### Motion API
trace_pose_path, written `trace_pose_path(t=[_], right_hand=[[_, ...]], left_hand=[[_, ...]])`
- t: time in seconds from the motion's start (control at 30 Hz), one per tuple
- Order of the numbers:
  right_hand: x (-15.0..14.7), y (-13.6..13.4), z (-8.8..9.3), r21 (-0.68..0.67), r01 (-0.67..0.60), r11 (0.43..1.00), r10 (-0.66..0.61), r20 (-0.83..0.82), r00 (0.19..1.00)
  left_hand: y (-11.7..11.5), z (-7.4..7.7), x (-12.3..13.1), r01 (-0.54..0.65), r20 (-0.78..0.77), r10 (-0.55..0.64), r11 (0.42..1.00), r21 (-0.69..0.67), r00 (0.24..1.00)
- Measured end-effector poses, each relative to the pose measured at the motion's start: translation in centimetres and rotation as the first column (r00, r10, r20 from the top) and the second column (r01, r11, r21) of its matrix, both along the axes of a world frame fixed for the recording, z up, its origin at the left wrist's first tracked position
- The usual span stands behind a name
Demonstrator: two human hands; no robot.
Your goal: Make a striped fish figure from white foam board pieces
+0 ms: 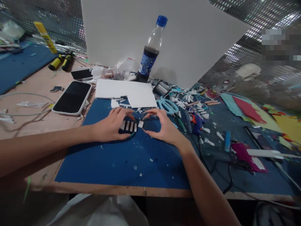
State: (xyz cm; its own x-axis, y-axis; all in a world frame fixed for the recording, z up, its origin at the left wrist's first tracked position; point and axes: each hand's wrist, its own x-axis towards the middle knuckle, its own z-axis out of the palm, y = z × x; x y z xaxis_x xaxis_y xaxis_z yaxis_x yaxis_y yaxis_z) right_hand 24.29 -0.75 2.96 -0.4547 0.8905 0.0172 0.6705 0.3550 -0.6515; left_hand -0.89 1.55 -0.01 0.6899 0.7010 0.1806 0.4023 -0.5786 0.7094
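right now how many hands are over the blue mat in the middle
2: the left hand, beside the row of white strips, and the right hand, next to a small white piece. No other hand shows there.

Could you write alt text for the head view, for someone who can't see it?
A person's left hand and right hand reach around small white pieces on a blue mat. Beyond them are a white sheet and a bottle; a phone lies to the left, white scraps to the right.
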Motion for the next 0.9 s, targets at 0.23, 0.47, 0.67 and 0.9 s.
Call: trace_pose_path(t=[0.23,0.47,0.67,0.9], right_hand=[[0.1,-0.1,0.0,-0.033,-0.044,0.998,0.044,0.003,0.999],[0.2,-0.3,0.5,-0.005,-0.064,0.998,0.064,-0.029,0.998],[-1.0,-0.6,0.5,-0.063,0.303,0.951,-0.31,-0.223,0.924],[-2.4,-1.6,1.2,-0.403,0.498,0.768,-0.581,-0.111,0.806]], left_hand=[[-0.1,-0.2,-0.3,0.029,-0.038,-0.027,0.999,0.046,0.999],[-0.1,-0.4,-0.6,0.034,-0.059,-0.025,0.987,0.158,0.998],[0.1,-0.6,-0.6,0.026,-0.035,-0.019,0.978,0.205,0.999],[0.1,-0.6,-0.5,0.042,0.036,-0.051,0.974,0.224,0.998]])
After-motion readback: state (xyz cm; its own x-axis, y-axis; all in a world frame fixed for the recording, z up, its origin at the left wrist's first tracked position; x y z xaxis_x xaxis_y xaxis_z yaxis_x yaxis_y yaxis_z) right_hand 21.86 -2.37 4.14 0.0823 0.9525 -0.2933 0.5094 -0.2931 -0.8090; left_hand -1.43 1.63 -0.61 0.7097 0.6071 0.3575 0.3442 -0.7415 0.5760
